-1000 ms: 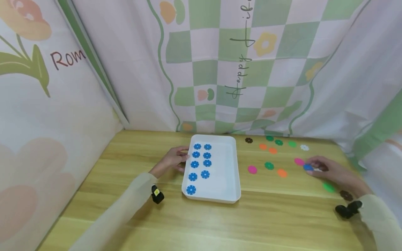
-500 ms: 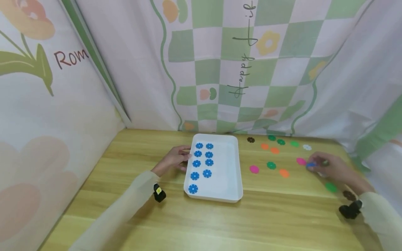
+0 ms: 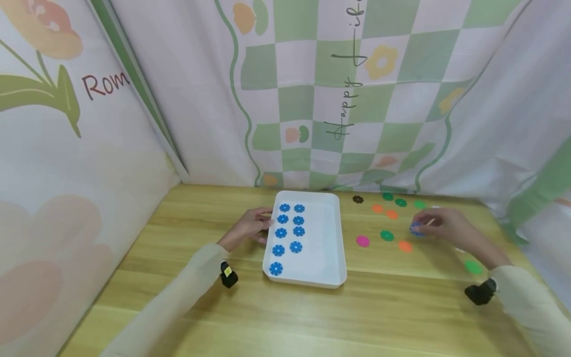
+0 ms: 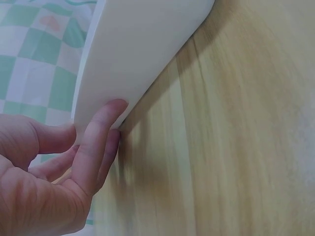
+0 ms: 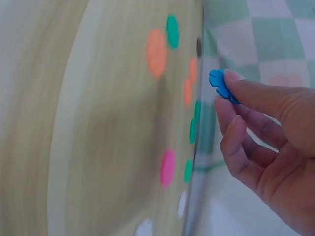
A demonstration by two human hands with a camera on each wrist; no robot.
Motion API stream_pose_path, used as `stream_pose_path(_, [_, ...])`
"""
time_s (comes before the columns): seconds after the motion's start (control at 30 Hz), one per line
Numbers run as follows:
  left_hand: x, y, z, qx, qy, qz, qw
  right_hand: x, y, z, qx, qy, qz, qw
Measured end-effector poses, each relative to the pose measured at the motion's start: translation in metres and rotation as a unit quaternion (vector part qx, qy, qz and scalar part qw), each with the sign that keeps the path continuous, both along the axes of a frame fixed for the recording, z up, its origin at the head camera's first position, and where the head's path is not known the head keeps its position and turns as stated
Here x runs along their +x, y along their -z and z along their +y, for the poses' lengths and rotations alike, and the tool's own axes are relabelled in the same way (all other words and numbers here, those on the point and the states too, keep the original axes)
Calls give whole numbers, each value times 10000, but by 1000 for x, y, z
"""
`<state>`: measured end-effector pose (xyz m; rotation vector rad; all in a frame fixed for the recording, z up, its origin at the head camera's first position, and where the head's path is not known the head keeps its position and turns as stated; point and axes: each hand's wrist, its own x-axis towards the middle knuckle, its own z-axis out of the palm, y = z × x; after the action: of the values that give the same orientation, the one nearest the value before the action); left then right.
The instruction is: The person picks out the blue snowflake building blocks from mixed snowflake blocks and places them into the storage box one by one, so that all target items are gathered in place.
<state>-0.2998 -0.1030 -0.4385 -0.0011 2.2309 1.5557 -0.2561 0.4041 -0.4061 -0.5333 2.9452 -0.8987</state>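
My right hand point(image 3: 446, 229) pinches a blue snowflake disc point(image 5: 219, 84) between thumb and fingers, above the table and right of the tray. In the right wrist view the notched edge of this disc shows clear of the fingertips. A white rectangular tray point(image 3: 320, 248) stands mid-table. Several blue snowflake discs point(image 3: 296, 247) lie flat in it, in two columns along its left side. My left hand point(image 3: 250, 225) rests against the tray's left outer wall. In the left wrist view its thumb touches the rim and its loosely extended fingers point(image 4: 101, 120) touch the wall.
Right of the tray, loose discs lie on the wooden table point(image 3: 312, 317): pink point(image 3: 363, 241), orange point(image 3: 405, 247), dark green point(image 3: 387, 236), light green point(image 3: 474, 267) and brown point(image 3: 358, 199). A checkered curtain point(image 3: 330, 104) hangs behind the table's back edge.
My right hand has lifted the blue disc and carried it left, toward the tray, over where a pink disc lay in view. The left hand stays at the tray wall.
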Motion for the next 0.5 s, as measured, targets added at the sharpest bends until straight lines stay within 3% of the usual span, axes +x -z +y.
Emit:
stream_pose_path(0.13, [0,-1,3,-66,-37,-26,10000,4,-6,-27,-555,-355,-158,9977])
stream_pose_path(0.37, [0,-7,7,-98,44,30,9999,5,-16,-86,-1372,-1177,-533,9821])
stream_pose_path(0.5, [0,-11,6,-103,81,-28,9999,0,-20,-122,-1453,-1450,-754,9758])
